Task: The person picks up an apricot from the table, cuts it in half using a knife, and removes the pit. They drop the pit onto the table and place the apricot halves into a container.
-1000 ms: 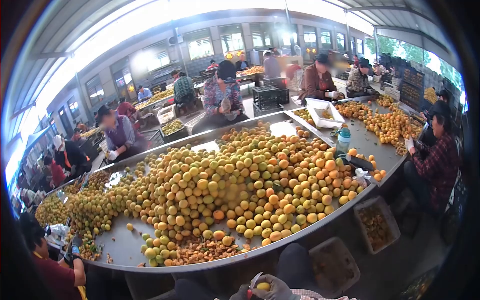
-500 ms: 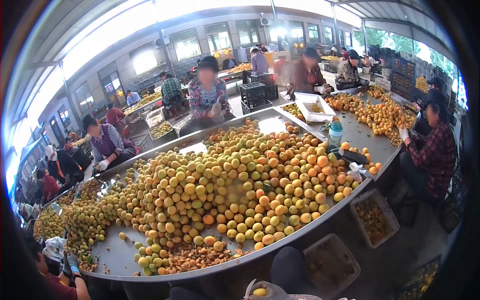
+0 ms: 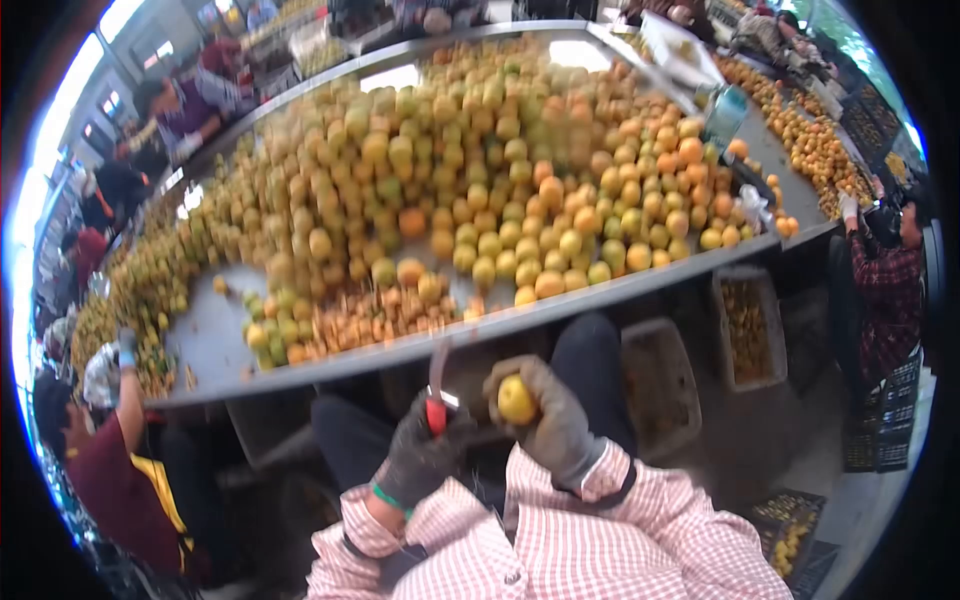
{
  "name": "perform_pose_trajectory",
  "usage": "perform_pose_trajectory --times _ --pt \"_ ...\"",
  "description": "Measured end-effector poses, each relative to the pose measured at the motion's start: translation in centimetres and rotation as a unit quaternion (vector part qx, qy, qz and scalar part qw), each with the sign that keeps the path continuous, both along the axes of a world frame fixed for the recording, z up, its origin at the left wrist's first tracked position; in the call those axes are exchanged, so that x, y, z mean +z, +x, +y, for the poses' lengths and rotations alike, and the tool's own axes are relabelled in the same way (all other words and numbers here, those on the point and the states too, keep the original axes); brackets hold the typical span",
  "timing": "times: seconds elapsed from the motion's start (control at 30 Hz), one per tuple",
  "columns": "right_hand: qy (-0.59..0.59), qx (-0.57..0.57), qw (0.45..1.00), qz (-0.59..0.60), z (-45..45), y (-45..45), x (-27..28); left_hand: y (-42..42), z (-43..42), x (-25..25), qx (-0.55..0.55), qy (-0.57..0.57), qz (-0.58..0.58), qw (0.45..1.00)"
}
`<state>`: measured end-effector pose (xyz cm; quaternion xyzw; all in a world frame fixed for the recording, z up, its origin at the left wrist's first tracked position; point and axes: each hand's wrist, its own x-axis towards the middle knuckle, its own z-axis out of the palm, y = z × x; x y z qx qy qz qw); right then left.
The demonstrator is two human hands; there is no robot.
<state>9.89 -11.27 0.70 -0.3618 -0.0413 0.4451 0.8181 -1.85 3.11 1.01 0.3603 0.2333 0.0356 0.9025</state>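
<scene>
My left hand (image 3: 428,452), in a dark glove, is closed around the red handle of a small knife (image 3: 437,414). The knife's blade points up toward the rim of the metal table. Beside it, my gloved right hand (image 3: 566,425) grips a yellow apricot (image 3: 516,401) between thumb and fingers. The two hands are apart, above my lap and in front of the table edge. Just beyond them lies a heap of split apricot pieces (image 3: 375,325) on the table (image 3: 205,335). Whole apricots (image 3: 470,180) are piled high behind.
Two pale crates, one holding fruit (image 3: 742,330) and one nearer my knee (image 3: 690,400), sit on the floor at right. A bottle (image 3: 724,112) and a white tray (image 3: 680,50) are on the far right of the table. Several people sit around it, one close at left (image 3: 110,455).
The view has tilted down, bringing both of my hands and the knife into sight. Earlier only a gloved hand with an apricot showed at the bottom edge.
</scene>
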Motion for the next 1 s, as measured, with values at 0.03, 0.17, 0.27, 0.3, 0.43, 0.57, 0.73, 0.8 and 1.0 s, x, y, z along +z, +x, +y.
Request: perform_pose_trajectory --times 0.03,0.17,0.27,0.3,0.43,0.57,0.73,0.8,1.0 --pt "0.018 0.009 0.999 -0.035 0.0 0.3 -0.2 -0.5 -0.5 1.0 -0.013 0.124 0.006 0.992" --pt "0.044 -0.008 0.997 0.067 0.0 -1.1 -0.1 -1.5 -1.8 0.9 -0.012 0.286 0.081 0.955" --pt "0.014 -0.003 1.000 0.000 -0.1 -2.1 -0.2 -2.2 -2.0 0.8 -0.049 0.373 0.085 0.923" --pt "0.011 0.004 1.000 0.002 0.0 -2.5 -0.4 -2.2 -1.9 0.8 -0.080 0.414 0.094 0.902" --pt "0.062 -0.001 0.990 -0.125 1.4 -3.6 0.2 -2.5 -1.9 1.1 -0.111 0.554 0.101 0.819" --pt "-0.029 -0.025 0.991 -0.131 1.7 -4.6 0.5 -2.7 -1.6 1.0 -0.067 0.679 0.101 0.724" --pt "-0.084 -0.129 0.982 -0.111 2.9 -5.7 -0.3 -1.7 -1.6 -0.3 -0.044 0.720 0.108 0.684" --pt "-0.079 -0.164 0.980 -0.078 3.6 -5.6 -0.2 -1.3 -2.0 -0.7 -0.044 0.709 0.106 0.696" --pt "-0.138 -0.035 0.907 -0.397 2.6 -1.5 -1.7 -0.5 -1.1 -1.1 -0.089 0.519 0.149 0.837"
